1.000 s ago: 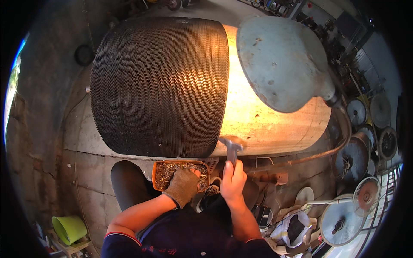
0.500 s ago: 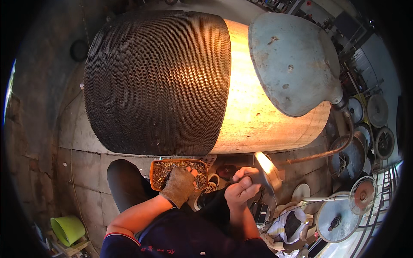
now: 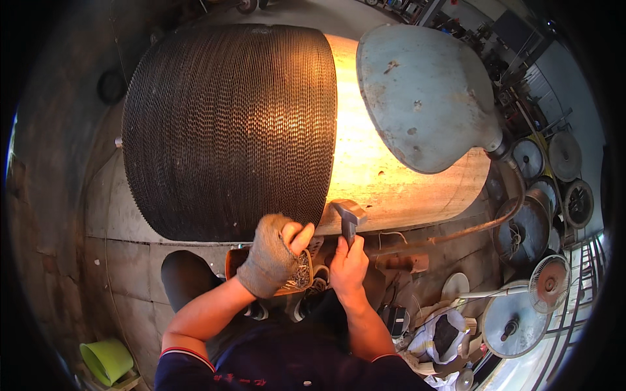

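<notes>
My right hand point(image 3: 349, 266) grips a hammer point(image 3: 350, 214) by its handle, with the metal head upright close to the lower edge of a big wooden drum point(image 3: 378, 150). My left hand point(image 3: 268, 257), in a grey glove with bare fingertips, is closed at the drum's near side, just above an orange box point(image 3: 233, 262). Whatever lies between its fingers is too small to make out. Small nail-like metal pieces show in the box, partly behind the glove. Dense rows of dark toothed metal point(image 3: 228, 130) cover the left part of the drum.
A grey lamp shade point(image 3: 427, 98) on a bent pipe arm point(image 3: 473, 231) overhangs the drum's lit right part. Right of me lie a white sack point(image 3: 450, 335), a fan point(image 3: 550, 285) and several metal discs. A green bucket point(image 3: 106, 360) stands at lower left.
My left hand has risen out of the orange box to the drum's near edge, its fingers closed. My right hand has swung the hammer inward and left, bringing its head near the drum.
</notes>
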